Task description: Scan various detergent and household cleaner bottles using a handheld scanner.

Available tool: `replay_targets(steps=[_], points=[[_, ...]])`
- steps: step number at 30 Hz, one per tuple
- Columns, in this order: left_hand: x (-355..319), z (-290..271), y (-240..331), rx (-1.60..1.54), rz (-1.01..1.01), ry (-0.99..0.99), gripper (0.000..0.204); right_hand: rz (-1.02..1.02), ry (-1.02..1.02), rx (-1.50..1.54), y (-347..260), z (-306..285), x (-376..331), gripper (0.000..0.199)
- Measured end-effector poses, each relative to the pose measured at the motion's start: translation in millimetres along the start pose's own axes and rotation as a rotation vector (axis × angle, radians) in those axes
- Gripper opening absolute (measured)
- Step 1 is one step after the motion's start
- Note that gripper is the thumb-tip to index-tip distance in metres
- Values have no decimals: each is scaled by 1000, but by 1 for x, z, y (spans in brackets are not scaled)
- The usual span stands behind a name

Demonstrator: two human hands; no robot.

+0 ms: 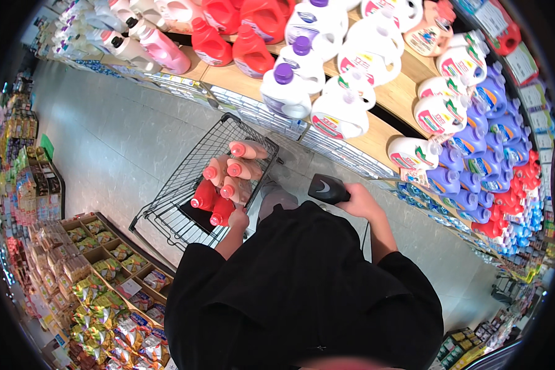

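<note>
My right hand (359, 202) grips a black, blocky object (328, 189) with a pale crescent mark on its end; its exact kind is unclear. It is held out in front of my right side, between me and the shelf. My left hand (238, 217) is closed at the near side of a wire shopping cart (185, 161), beside a red bottle (222, 211); what its fingers hold is hidden. Inside the cart stand several pink bottles (237, 190) with coral caps, along with a second red bottle (205, 195).
A wooden shelf (383, 145) ahead bears white jugs (341, 110), red jugs (253, 54) and purple bottles (468, 143). Bagged goods fill a divided display (108, 269) at lower left. Grey tiled floor (105, 132) stretches beyond the cart at the left.
</note>
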State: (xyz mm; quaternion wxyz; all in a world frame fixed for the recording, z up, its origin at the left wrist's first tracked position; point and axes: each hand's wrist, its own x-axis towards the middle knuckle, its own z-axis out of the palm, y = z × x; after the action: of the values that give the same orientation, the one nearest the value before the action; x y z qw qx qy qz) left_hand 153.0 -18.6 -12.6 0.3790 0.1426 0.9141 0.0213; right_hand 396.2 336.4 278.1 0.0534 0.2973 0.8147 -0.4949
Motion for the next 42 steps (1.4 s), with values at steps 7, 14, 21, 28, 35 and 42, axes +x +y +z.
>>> replay_targets(steps=[7,14,21,28,35,42], points=[[49,-32,-30,-337,-35,78,32,23,-137,-16,-84,39,89,34],[84,-83,-40,-242,-126,258,34,-29,-135,-15,-120,65,127,31],[128,-133,-64,-244,-105,333,31,28,-153,-33,-150,70,147,36],[175,-173,-85,-147,-100,362,34,15,-152,-53,-162,74,166,34],[217,-216,-97,-184,-66,308,39,27,-99,-69,-166,70,173,34],[251,-234,-118,-158,-79,220,42,53,-73,-67,-169,65,173,36]])
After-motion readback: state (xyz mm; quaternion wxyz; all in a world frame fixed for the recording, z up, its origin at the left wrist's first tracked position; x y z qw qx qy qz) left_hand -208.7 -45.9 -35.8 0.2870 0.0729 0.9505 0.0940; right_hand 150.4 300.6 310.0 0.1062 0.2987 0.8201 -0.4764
